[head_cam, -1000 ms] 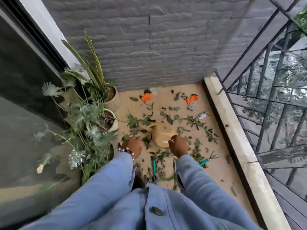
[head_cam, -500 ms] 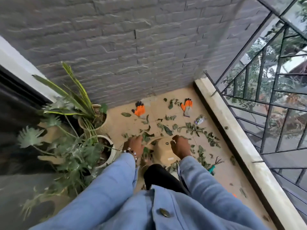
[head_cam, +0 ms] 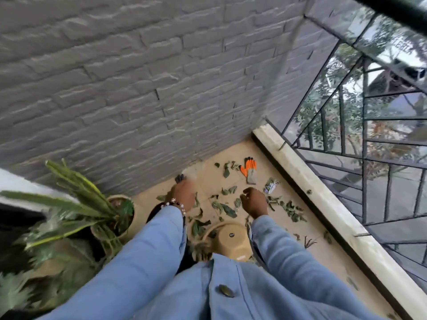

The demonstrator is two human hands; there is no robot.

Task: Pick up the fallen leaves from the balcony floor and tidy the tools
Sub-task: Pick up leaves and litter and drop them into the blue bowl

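Both hands, left (head_cam: 184, 195) and right (head_cam: 254, 203), are extended over scattered leaves (head_cam: 225, 207), fingers loosely curled, nothing held, orange glove (head_cam: 249, 170) at 12 o'clock.

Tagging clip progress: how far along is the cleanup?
Early. Done: nothing visibly cleared. In hand: left hand reaches onto the far glove; right hand hovers empty over leaves. Left: leaves still litter the floor, orange glove lies by the wall, pot overturned.

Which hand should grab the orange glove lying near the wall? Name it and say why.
Right. The right hand hovers just below the orange glove with only leaves between them, while the left hand is farther off, reaching toward the wall corner.
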